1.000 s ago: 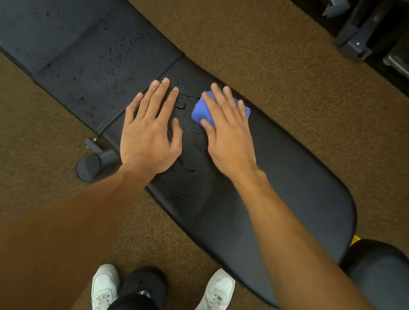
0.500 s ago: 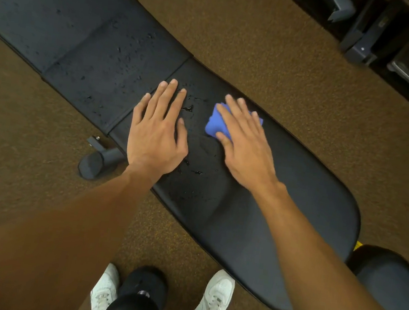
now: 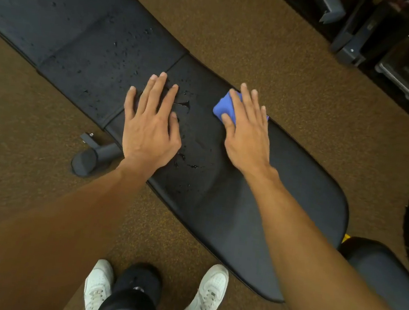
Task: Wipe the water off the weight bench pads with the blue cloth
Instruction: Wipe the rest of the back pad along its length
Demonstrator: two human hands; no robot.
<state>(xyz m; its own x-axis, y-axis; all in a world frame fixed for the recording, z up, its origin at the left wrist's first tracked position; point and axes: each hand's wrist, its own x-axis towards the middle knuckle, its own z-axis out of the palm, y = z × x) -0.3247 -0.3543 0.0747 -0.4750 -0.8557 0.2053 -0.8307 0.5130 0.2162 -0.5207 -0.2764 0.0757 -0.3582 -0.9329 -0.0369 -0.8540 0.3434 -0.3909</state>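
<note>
blue cloth (image 3: 226,108), black pads (image 3: 230,209)

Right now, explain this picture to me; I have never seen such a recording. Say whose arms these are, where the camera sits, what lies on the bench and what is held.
No machine here: a person wears one camera on the head, looking down, so both arms are the wearer's own. A black weight bench pad lies across brown carpet. The left hand rests flat on it, fingers straight. Water drops bead between the hands, and more speckle the next pad beyond the seam. The right hand presses a small blue cloth against the pad with straight fingers; nothing is gripped. The white shoes below are the wearer's.
</note>
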